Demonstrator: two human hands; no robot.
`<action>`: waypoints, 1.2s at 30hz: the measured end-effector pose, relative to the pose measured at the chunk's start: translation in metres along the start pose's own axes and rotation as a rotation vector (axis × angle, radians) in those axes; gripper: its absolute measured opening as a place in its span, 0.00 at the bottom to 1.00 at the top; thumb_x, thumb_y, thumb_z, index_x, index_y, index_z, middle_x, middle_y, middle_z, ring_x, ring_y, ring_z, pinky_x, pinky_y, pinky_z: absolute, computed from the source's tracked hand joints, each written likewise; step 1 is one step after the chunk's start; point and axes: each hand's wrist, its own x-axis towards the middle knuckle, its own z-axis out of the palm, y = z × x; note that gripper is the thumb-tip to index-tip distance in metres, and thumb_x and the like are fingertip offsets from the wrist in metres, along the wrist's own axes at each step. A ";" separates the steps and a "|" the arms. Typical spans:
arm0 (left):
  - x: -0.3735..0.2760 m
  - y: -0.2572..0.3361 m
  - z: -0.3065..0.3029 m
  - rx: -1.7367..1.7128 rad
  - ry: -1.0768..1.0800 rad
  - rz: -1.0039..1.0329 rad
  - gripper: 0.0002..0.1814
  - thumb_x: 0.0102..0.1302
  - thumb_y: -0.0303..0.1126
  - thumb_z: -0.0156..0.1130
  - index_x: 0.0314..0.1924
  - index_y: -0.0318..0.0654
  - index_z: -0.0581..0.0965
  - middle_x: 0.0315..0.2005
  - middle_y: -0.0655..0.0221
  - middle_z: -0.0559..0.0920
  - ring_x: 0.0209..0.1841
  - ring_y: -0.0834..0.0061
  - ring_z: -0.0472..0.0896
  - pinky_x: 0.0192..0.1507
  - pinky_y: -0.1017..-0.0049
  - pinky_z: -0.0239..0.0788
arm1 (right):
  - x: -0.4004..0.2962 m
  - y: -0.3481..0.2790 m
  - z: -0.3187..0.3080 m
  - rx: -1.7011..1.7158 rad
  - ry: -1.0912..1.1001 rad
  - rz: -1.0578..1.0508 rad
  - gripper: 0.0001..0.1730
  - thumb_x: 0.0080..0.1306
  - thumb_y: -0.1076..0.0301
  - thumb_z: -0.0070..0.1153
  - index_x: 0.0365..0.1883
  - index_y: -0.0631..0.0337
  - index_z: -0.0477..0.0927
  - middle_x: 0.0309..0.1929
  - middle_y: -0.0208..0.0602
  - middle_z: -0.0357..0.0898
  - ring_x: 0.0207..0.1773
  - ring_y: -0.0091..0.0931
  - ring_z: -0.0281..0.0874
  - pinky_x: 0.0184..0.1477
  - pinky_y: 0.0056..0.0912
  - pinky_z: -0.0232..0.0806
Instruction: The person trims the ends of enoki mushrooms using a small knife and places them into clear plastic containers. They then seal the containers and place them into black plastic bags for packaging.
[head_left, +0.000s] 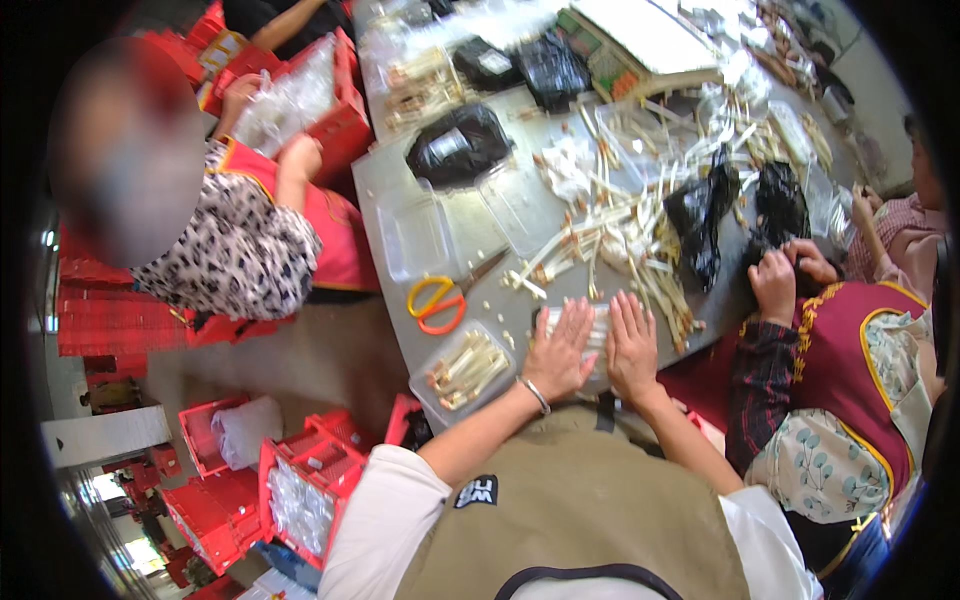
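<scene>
My left hand (559, 351) lies flat, palm down, with a bracelet at its wrist. Beside it my right hand (632, 341) is also flat, fingers stretched out. Both touch a pale, whitish bundle (598, 330) near the table's front edge; the palms hide most of it, so I cannot tell what it is. A clear plastic box (466, 371) of short pale stalks with brownish ends stands left of my left hand. Scissors (484, 271) with yellow and orange handles lie beyond that box. Ahead of my hands spreads a loose heap of long pale stalks (637, 229).
A clear plastic tub (412, 238) and another clear plastic piece (525, 202) lie on the metal table (386, 187). Black plastic bags (459, 146) sit farther back. Co-workers (847, 360) stand right and left. Red plastic crates (300, 480) stand on the floor at left.
</scene>
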 end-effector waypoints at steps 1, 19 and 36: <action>-0.002 -0.002 0.004 -0.023 0.036 0.014 0.37 0.64 0.48 0.48 0.68 0.35 0.56 0.69 0.58 0.54 0.72 0.62 0.50 0.69 0.52 0.34 | 0.001 -0.001 0.000 -0.021 -0.029 -0.003 0.28 0.66 0.65 0.44 0.63 0.65 0.63 0.68 0.43 0.58 0.72 0.37 0.50 0.69 0.50 0.40; -0.007 -0.049 -0.029 -0.859 0.179 -0.538 0.19 0.58 0.32 0.65 0.47 0.32 0.72 0.35 0.59 0.76 0.30 0.67 0.78 0.35 0.68 0.70 | 0.029 0.003 -0.028 0.489 0.022 0.258 0.28 0.62 0.78 0.53 0.61 0.69 0.63 0.44 0.50 0.76 0.39 0.36 0.79 0.39 0.32 0.71; 0.043 -0.116 -0.119 -1.450 0.511 -0.670 0.08 0.69 0.27 0.53 0.45 0.32 0.77 0.36 0.71 0.80 0.35 0.84 0.78 0.39 0.83 0.71 | 0.623 0.019 0.037 0.016 0.165 -0.052 0.11 0.59 0.68 0.56 0.40 0.58 0.75 0.35 0.44 0.79 0.44 0.43 0.77 0.41 0.43 0.68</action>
